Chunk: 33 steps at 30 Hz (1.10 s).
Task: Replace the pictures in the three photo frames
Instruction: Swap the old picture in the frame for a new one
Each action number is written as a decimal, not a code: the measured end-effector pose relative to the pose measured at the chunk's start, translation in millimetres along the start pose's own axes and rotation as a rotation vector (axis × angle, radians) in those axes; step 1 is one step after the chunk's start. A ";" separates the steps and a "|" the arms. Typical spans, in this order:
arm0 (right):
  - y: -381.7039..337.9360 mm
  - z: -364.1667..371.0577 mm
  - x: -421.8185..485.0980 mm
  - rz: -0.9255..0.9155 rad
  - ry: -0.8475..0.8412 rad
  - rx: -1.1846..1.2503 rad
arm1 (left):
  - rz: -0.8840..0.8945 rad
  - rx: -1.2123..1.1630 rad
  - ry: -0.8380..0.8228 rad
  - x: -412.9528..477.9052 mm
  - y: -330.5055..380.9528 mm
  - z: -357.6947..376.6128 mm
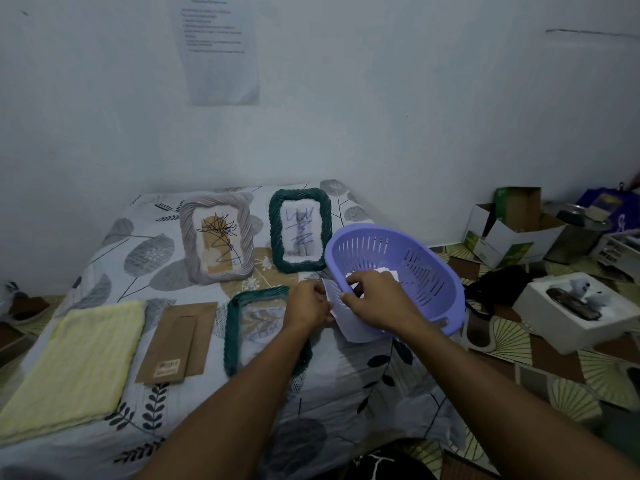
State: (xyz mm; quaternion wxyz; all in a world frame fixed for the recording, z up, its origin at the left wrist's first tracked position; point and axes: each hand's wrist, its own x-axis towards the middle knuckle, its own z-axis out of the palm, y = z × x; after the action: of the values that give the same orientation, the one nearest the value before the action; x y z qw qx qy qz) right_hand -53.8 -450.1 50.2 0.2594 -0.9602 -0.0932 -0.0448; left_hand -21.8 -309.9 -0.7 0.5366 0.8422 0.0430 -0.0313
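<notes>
Two photo frames stand upright at the back of the table: a pale twisted-rope frame (216, 237) with a scribbled picture and a dark green frame (300, 230) with a blue scribble. Flat in front of me lies a third green frame (263, 329), partly under my left forearm. Its brown backing board (180, 341) rests to its left. My left hand (308, 303) and my right hand (377, 299) both pinch a white paper sheet (349, 318) at the rim of a tilted purple basket (408, 268), which contains more white sheets (381, 273).
A folded yellow cloth (79, 362) lies at the left on the leaf-patterned tablecloth (346, 382). Open cardboard boxes (509, 230) and a white box (571, 306) sit on the floor to the right. A printed sheet (218, 46) hangs on the wall.
</notes>
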 end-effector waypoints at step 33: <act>53.1 16.9 74.6 0.204 -0.130 -0.323 | 0.295 -0.011 -0.005 4.2 11.4 -4.1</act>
State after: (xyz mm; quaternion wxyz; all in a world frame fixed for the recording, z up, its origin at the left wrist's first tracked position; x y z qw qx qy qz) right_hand 30.6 -475.0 19.6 0.0988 -0.9947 -0.0034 0.0296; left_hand -16.4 -310.9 10.9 0.5403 0.8362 -0.0824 0.0458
